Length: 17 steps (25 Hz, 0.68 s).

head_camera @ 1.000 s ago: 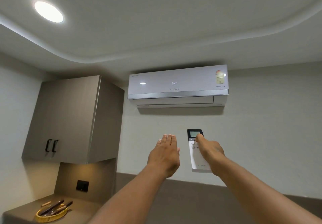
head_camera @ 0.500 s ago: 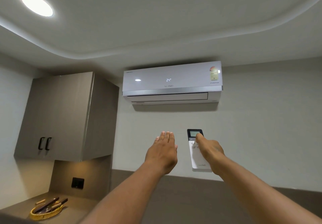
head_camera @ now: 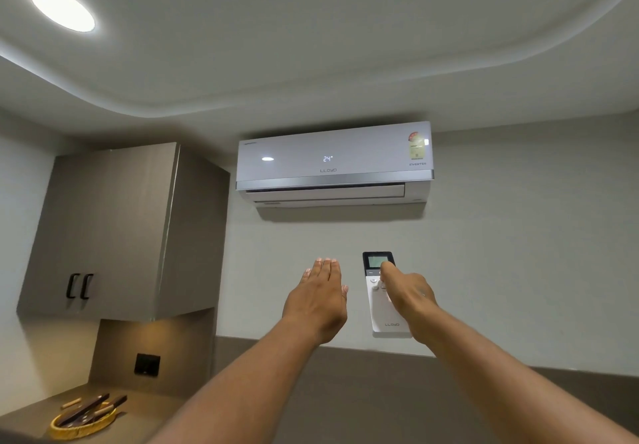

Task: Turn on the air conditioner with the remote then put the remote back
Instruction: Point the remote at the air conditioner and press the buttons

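Note:
The white air conditioner (head_camera: 334,162) hangs high on the wall, its display lit at 24 and a dark slit showing above its flap. Below it the white remote (head_camera: 379,309) with a dark screen stands upright against the wall, its foot in what looks like a small wall holder. My right hand (head_camera: 409,296) lies over the remote's right side, one finger stretched up to the screen's lower edge. My left hand (head_camera: 320,300) hovers flat to the left of the remote, fingers together, holding nothing and apart from it.
A grey wall cabinet (head_camera: 114,229) with two black handles hangs at the left. Under it a counter carries a yellow woven tray (head_camera: 81,421) of wooden utensils. A black socket (head_camera: 147,364) sits on the backsplash. A round ceiling light (head_camera: 62,8) glows at top left.
The view has shifted slightly. Both hands stay where they were, the right one still on the remote, and the display still reads 24.

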Tool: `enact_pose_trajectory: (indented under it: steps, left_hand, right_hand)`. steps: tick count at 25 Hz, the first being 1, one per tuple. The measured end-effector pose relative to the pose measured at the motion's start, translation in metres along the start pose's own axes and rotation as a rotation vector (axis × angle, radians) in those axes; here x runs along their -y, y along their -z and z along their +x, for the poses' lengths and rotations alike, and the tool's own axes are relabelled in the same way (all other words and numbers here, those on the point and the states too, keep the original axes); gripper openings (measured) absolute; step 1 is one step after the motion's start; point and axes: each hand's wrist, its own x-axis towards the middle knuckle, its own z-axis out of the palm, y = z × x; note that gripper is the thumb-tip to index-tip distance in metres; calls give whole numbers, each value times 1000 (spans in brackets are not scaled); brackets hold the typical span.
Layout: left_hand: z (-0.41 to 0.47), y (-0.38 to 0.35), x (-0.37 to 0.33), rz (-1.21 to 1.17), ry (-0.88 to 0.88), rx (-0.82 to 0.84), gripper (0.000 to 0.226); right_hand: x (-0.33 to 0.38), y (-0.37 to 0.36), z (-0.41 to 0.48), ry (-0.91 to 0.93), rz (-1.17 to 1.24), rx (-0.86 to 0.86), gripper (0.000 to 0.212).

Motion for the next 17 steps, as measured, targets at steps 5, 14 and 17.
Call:
enact_pose_trajectory:
  steps: [5,14,17]
  left_hand:
    - [1,-2,-5,-13,-6,-9,57]
    - [-1,-5,-7,-11,-5,-4,57]
    - [-2,-4,-7,-3,-6,-12,57]
  right_hand:
    - [-1,9,-2,2,-3,11,31]
    - [-4,11,-3,13,-28,46,29]
    - [-5,10,-4,18,-31,45,29]
